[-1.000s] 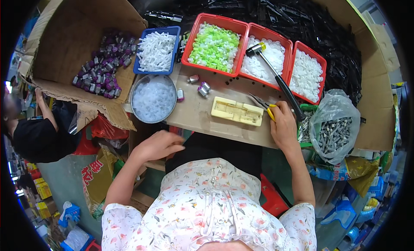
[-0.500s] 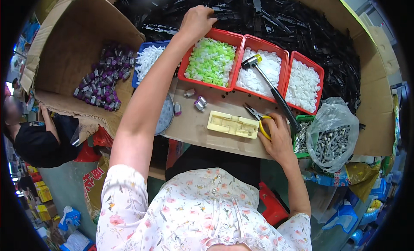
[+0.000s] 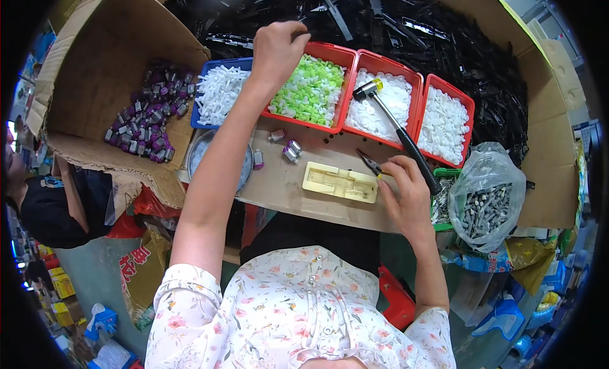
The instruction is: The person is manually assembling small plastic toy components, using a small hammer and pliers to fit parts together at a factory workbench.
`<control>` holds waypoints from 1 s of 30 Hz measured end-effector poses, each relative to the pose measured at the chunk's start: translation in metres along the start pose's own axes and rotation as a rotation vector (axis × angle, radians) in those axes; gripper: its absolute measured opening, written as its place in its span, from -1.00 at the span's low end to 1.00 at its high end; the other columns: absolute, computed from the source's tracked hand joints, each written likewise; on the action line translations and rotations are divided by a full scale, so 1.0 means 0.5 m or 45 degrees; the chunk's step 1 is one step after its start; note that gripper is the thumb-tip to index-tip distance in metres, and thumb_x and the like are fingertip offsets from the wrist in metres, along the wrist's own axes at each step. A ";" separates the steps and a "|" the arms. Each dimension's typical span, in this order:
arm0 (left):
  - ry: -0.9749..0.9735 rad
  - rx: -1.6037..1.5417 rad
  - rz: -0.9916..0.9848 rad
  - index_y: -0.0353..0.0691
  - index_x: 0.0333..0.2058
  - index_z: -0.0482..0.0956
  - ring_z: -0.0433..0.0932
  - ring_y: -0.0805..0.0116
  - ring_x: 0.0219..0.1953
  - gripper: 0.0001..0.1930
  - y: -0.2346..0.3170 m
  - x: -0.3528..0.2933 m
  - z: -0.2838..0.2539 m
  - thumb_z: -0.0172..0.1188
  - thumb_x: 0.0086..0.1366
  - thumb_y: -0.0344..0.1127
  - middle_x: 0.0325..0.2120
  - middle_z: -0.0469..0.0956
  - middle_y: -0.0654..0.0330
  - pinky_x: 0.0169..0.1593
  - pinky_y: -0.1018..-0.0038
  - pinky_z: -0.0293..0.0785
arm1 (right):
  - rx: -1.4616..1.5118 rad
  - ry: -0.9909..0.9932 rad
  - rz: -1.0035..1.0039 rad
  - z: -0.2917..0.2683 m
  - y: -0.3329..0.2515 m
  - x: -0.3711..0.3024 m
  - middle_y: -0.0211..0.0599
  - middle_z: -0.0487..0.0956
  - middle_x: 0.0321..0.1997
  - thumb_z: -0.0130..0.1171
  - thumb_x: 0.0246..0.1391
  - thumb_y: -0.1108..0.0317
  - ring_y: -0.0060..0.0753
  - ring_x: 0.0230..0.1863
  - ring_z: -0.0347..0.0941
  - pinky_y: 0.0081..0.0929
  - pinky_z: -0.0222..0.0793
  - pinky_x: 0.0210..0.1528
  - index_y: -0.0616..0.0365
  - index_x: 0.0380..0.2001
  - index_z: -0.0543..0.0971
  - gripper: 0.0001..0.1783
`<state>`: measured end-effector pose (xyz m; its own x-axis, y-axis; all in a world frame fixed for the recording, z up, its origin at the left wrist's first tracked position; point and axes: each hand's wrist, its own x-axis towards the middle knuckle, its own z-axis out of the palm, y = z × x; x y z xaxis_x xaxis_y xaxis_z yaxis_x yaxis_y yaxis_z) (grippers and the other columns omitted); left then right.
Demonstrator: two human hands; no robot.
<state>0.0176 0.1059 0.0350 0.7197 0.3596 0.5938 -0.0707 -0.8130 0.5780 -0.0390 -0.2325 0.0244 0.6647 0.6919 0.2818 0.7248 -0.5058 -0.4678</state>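
My left hand (image 3: 278, 55) is over the far left corner of the red bin of green and white plastic pieces (image 3: 311, 90). Its fingers are pinched together; a small dark sliver shows at the tips, too small to name. My right hand (image 3: 409, 197) closes round the handles of a pair of pliers (image 3: 368, 161), whose dark jaws point to the far left and whose grips it mostly hides. Left of it lies a cream plastic fixture block (image 3: 340, 183) with shaped recesses. A mallet (image 3: 404, 134) with a black and yellow head leans across the bins beyond this hand.
Two red bins hold white discs (image 3: 386, 102) and small white pieces (image 3: 444, 125); a blue bin holds white pegs (image 3: 221, 93). Black parts (image 3: 495, 96) heap behind. Purple-and-metal pieces (image 3: 152, 115) fill a carton. A plastic bag (image 3: 485, 207) of metal parts stands right.
My left hand has drawn back from the black parts, nearer and slightly left. My right hand has shifted its fingers over the pliers' handles, covering the yellow loop.
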 end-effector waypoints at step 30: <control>-0.259 0.271 0.108 -0.33 -0.15 0.62 0.53 0.01 -0.05 -0.67 0.103 -0.399 -0.103 0.21 0.05 -0.66 -0.19 0.58 0.03 0.00 0.21 0.48 | -0.589 -0.331 -0.459 0.038 -0.056 0.005 -0.36 0.43 -0.33 0.15 -0.06 0.44 -0.33 -0.20 0.45 -0.34 0.32 -0.15 0.12 -0.30 0.55 -0.81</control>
<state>-0.1651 0.0159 -0.0247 0.8426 0.2046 0.4982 -0.0056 -0.9216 0.3881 -0.0610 -0.2066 0.0225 0.3409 0.9331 0.1145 0.9365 -0.3477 0.0449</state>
